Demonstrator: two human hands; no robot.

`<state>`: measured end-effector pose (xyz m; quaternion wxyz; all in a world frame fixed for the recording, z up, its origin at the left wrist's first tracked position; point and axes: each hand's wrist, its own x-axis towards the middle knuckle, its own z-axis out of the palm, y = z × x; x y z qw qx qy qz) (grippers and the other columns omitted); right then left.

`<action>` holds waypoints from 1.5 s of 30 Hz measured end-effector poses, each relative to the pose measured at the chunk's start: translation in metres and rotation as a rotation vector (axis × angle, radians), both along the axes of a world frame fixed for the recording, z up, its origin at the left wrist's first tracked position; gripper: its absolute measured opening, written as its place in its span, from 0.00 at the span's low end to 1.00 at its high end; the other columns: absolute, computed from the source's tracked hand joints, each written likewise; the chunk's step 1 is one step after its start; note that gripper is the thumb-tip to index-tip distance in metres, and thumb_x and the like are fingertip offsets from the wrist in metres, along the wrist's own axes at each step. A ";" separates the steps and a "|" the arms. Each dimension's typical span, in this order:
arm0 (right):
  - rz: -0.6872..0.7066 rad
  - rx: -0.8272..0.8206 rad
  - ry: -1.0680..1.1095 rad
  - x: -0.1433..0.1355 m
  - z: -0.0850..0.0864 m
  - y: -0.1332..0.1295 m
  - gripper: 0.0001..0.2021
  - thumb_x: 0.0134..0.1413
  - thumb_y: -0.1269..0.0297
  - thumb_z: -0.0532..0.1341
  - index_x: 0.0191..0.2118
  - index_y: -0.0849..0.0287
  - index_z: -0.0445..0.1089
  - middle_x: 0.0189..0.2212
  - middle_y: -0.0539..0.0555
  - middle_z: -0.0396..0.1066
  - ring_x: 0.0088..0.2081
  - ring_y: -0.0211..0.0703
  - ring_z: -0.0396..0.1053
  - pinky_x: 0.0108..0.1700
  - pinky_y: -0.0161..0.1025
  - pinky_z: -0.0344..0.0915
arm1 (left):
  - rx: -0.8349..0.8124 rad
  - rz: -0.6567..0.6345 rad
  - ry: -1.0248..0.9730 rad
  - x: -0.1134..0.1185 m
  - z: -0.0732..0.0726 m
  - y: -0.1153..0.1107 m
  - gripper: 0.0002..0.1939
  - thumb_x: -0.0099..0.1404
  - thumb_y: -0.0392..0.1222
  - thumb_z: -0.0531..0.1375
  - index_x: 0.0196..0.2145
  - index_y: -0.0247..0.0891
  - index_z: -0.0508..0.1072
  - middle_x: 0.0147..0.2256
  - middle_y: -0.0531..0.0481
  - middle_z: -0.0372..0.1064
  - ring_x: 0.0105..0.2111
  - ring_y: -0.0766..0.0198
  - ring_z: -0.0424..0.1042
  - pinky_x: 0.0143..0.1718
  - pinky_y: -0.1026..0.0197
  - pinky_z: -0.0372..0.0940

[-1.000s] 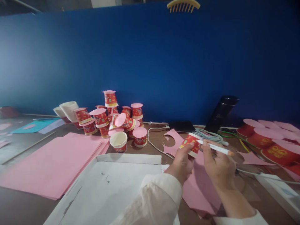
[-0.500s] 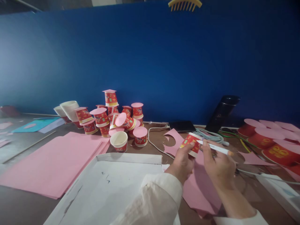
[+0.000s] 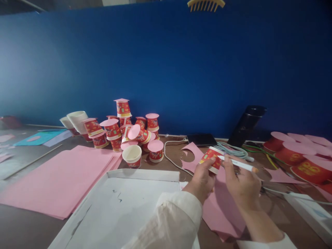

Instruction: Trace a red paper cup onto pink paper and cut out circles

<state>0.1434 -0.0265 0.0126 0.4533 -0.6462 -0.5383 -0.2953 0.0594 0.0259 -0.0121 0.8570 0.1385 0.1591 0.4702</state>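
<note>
My left hand (image 3: 203, 178) is closed around a red patterned paper cup (image 3: 215, 166), which lies tilted in the fingers. In my right hand (image 3: 242, 183) is a white marker (image 3: 240, 163) with an orange end, its tip at the side of the cup. Beneath both hands lies a pink paper sheet (image 3: 220, 211) with cut edges. A pink offcut with a round hole (image 3: 190, 164) is just behind the cup. To the left, an upright paper cup (image 3: 132, 156) shows its white inside, beside several stacked red cups topped with pink discs (image 3: 155, 147).
A shallow white box lid (image 3: 142, 176) lies in front, with pink sheets (image 3: 64, 180) left of it. At the back are a dark bottle (image 3: 246, 124), a coiled cable (image 3: 232, 150) and a black phone-like slab (image 3: 201, 139). Red bowls with pink tops (image 3: 308, 169) crowd the right side.
Almost nothing differs. The cup and marker keep nearly the same place, with the marker tip still against the cup; the whole view has shifted very slightly.
</note>
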 end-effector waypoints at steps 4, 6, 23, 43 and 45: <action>0.009 -0.007 0.011 -0.001 -0.001 0.000 0.19 0.69 0.51 0.57 0.41 0.61 0.79 0.29 0.59 0.82 0.38 0.54 0.81 0.41 0.43 0.71 | 0.010 0.007 -0.008 0.000 -0.001 0.000 0.17 0.52 0.40 0.73 0.39 0.35 0.80 0.41 0.42 0.80 0.51 0.52 0.77 0.61 0.55 0.65; -0.004 -0.018 0.020 -0.001 -0.001 0.000 0.20 0.69 0.51 0.57 0.42 0.61 0.79 0.29 0.59 0.82 0.39 0.54 0.81 0.42 0.44 0.72 | 0.006 0.000 -0.001 0.001 -0.002 0.001 0.17 0.51 0.40 0.74 0.39 0.36 0.80 0.41 0.42 0.79 0.51 0.51 0.77 0.61 0.55 0.65; 0.021 0.044 -0.071 -0.002 0.000 -0.001 0.16 0.68 0.55 0.59 0.40 0.62 0.79 0.30 0.60 0.82 0.35 0.51 0.80 0.40 0.42 0.71 | -0.007 0.003 -0.016 -0.001 0.003 0.000 0.19 0.48 0.40 0.75 0.39 0.36 0.79 0.42 0.42 0.79 0.51 0.50 0.77 0.61 0.54 0.65; -0.051 0.016 0.243 0.003 0.006 -0.005 0.22 0.68 0.48 0.56 0.38 0.61 0.79 0.28 0.59 0.80 0.31 0.50 0.77 0.36 0.43 0.68 | -0.236 0.037 0.030 -0.001 0.007 0.002 0.07 0.58 0.33 0.69 0.36 0.36 0.80 0.41 0.43 0.80 0.43 0.59 0.79 0.53 0.62 0.70; -0.053 0.020 0.216 0.004 0.006 -0.004 0.22 0.68 0.48 0.56 0.37 0.60 0.79 0.28 0.59 0.80 0.30 0.50 0.77 0.36 0.43 0.68 | -0.229 0.031 0.011 -0.002 0.009 0.001 0.08 0.58 0.31 0.69 0.37 0.35 0.80 0.40 0.43 0.80 0.42 0.59 0.79 0.51 0.63 0.71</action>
